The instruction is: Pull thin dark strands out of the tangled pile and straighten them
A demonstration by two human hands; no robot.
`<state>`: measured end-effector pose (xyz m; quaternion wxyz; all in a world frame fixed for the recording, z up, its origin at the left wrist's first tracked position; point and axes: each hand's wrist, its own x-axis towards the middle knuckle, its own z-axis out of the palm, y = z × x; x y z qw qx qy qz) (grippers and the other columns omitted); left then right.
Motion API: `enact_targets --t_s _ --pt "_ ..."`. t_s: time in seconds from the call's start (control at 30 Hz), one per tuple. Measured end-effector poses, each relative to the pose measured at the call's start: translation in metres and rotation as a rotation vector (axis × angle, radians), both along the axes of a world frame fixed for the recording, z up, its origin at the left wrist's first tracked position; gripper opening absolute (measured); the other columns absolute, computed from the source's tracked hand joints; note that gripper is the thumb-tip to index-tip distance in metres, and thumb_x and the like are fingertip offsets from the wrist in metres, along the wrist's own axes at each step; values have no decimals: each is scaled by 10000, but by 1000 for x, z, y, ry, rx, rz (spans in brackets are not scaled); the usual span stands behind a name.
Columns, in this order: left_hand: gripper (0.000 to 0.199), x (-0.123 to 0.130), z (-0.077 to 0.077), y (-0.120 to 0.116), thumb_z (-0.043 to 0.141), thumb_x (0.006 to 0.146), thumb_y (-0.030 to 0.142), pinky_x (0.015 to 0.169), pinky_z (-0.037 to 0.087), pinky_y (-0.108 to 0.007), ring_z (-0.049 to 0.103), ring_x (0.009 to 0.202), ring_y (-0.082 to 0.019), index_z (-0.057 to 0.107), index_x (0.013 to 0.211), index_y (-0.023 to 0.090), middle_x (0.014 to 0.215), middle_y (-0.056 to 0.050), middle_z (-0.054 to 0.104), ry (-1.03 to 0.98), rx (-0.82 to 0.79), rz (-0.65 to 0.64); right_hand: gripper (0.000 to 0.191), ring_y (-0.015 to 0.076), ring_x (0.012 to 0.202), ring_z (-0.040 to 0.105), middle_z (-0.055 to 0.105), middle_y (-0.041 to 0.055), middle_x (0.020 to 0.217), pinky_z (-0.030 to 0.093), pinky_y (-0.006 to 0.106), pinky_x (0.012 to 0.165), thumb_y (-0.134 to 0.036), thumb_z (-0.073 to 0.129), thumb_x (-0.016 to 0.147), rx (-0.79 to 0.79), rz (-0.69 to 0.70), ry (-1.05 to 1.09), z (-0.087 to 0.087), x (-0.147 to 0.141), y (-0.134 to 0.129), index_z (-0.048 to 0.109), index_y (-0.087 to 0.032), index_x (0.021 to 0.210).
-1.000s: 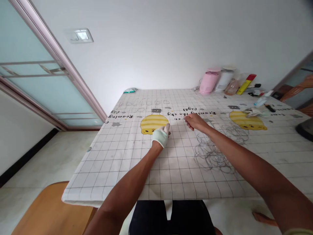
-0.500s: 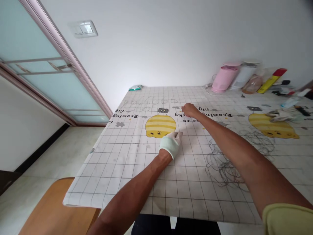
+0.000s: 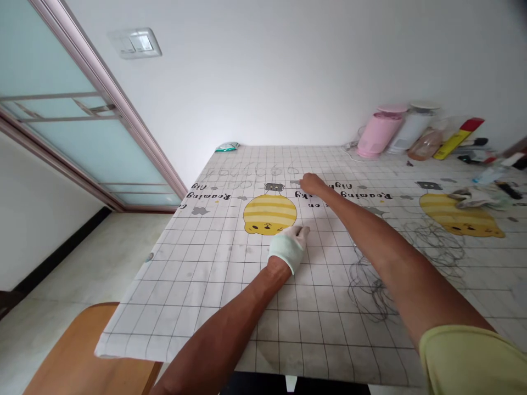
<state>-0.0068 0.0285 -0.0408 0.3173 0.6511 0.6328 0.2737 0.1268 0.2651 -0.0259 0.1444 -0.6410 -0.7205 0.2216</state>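
My left hand (image 3: 288, 248), in a pale glove, rests low over the tablecloth (image 3: 197, 285) at the lower edge of a printed yellow bear. Its fingers are drawn together; anything inside them is hidden. Farther back, my bare right hand (image 3: 313, 185) is closed at the cloth, thumb and fingers pinched, and what they grip is too small to make out. Just left of it, a row of thin wire-like loops (image 3: 276, 171) lies along the back of the table. Beneath and beside my right forearm spreads a tangle of similar dark strands (image 3: 375, 299).
Against the wall at the back right stand a pink cylinder (image 3: 377, 134), a white one (image 3: 409, 131), and a yellow and red box (image 3: 457, 138). A crumpled glove (image 3: 480, 197) lies at right. A green-white packet (image 3: 227, 147) marks the back left corner; a wooden chair (image 3: 90, 345) stands at lower left.
My right hand has shifted slightly left, toward the row of loops. My left hand stays nearly where it was. The view has tilted a little.
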Motion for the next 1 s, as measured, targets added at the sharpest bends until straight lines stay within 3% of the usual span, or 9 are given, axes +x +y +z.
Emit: enact_targets --t_s 0.2,0.33,0.5,0.63,0.8,1.0 --pt "391 0 3 0 489 1029 479 814 479 -345 697 922 -282 777 873 267 929 -93 777 29 -10 2 422 324 1107 659 680 292 1151 498 354 872 -354 606 1027 -10 -104 -158 7 -12 -7 642 0 1253" --pt "378 -1 1 1 505 1025 476 844 477 -338 703 961 -284 786 901 254 962 -108 785 42 5 10 432 322 1057 679 705 256 1020 492 382 908 -406 529 1066 7 -139 -190 25 1 -23 679 -16 1177" --pt "382 -1 -2 4 502 1016 476 853 459 -344 697 975 -294 775 881 247 997 -110 787 78 13 26 404 235 748 678 684 165 723 503 344 773 -397 566 1047 11 -147 -217 55 61 -61 717 -30 977" --pt "382 -2 -3 6 460 1016 419 810 443 -335 684 913 -279 747 829 251 937 -96 779 112 35 -13 234 155 595 612 713 91 726 453 286 639 -291 607 1008 34 -1 -206 69 123 -113 719 -113 905" --pt "365 -4 1 4 451 993 391 771 428 -321 662 856 -258 703 772 249 860 -70 768 93 31 21 87 168 717 633 753 68 862 393 268 639 -144 649 916 100 110 -332 71 180 -163 731 -166 896" --pt "354 -7 9 2 449 976 383 756 436 -316 657 832 -241 685 751 249 864 -35 776 52 -6 29 160 216 875 672 771 88 1013 424 283 695 -191 621 921 96 145 -471 49 189 -160 764 -167 988"
